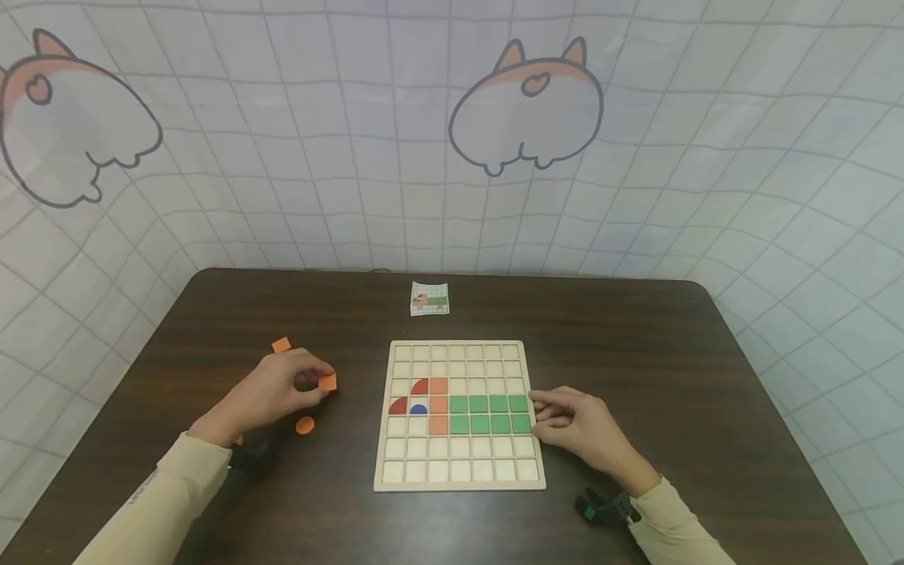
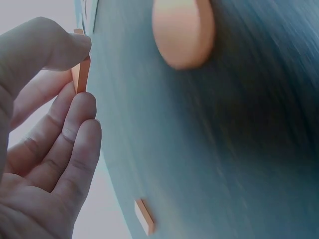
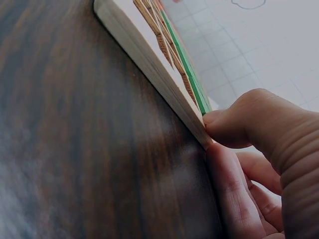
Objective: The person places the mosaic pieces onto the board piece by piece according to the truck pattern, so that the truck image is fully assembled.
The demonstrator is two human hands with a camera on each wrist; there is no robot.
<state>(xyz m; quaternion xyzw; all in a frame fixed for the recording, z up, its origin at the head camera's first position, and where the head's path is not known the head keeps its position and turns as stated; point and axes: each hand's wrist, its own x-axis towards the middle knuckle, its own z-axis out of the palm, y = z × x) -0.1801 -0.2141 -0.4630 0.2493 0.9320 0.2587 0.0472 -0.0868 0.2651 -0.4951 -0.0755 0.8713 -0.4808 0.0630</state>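
No readable text for you in any view.

You'll find only a small card [image 1: 429, 299] lying on the surface just beyond the far edge of the grid board [image 1: 459, 480]; it carries a tiny coloured pattern, too small to show any letters or numbers. The backdrop behind that board bears cartoon drawings, no words.

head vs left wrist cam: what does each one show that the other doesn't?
Only the head view shows the wooden grid board with its green tiles, the right hand touching the board's right edge, and the small pattern card at the table's far side. Only the left wrist view shows how the orange square tile is held: pinched on edge between thumb and fingertips. Both show the left hand, that tile, the orange round piece and another orange square piece on the dark table.
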